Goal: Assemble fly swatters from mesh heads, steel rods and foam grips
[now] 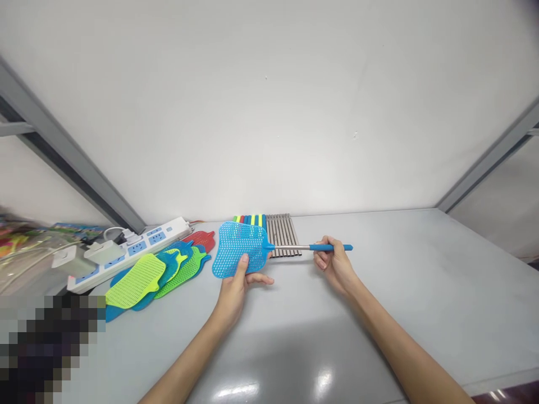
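A blue fly swatter is held level above the table, its perforated head to the left and its metal rod and blue grip to the right. My left hand pinches the lower edge of the head, thumb on top and fingers beneath. My right hand closes around the blue grip. Behind the swatter lies a row of metal rods, side by side. Coloured handle grips, in blue, yellow-green and red, are lined up just left of them, partly covered by the swatter head.
Loose swatter heads in yellow-green, blue, green and red lie overlapping on the left. Behind them runs a white power strip with plugged-in adapters. Plastic-wrapped goods sit at far left. A white wall closes off the back of the grey table.
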Available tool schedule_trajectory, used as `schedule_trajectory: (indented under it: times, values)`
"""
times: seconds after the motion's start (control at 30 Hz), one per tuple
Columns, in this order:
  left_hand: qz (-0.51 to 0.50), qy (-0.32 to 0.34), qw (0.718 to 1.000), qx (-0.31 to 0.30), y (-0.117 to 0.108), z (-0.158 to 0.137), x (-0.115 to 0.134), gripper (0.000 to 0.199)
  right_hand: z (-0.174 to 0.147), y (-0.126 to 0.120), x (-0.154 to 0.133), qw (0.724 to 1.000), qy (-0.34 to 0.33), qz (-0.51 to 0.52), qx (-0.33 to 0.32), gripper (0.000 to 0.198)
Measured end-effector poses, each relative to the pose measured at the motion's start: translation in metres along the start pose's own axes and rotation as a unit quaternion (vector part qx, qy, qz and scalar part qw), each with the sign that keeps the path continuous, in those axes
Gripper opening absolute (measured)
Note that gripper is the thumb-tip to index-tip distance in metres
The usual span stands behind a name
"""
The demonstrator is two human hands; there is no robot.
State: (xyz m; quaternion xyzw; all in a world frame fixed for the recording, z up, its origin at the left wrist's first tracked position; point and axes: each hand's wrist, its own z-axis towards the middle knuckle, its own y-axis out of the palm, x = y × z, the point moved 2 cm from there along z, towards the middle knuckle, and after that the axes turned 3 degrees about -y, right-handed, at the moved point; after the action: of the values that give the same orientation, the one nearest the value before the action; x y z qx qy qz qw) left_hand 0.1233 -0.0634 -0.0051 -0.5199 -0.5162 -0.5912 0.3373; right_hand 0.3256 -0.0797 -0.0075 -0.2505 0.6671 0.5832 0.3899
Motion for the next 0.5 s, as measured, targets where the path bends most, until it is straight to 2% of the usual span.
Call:
schedule_trajectory:
  times: [0.1,0.33,0.5]
  values:
    - [-0.015,0.012,1.000,-0.001,0.000,0.001,0.001,0.040,0.000,-0.002,0.001,1.000,0.018,0.002,-0.022,0.026]
    - [-0.065,-0.007,0.998,0.007,-0.006,0.009,-0.011,0.038,-0.004,-0.002,0.016,0.999,0.041,-0.007,-0.005,0.022]
    - [-0.061,0.002,0.998,0.023,-0.010,0.014,-0.021,0.031,-0.005,-0.001,0.020,0.998,0.059,-0.003,-0.016,0.016]
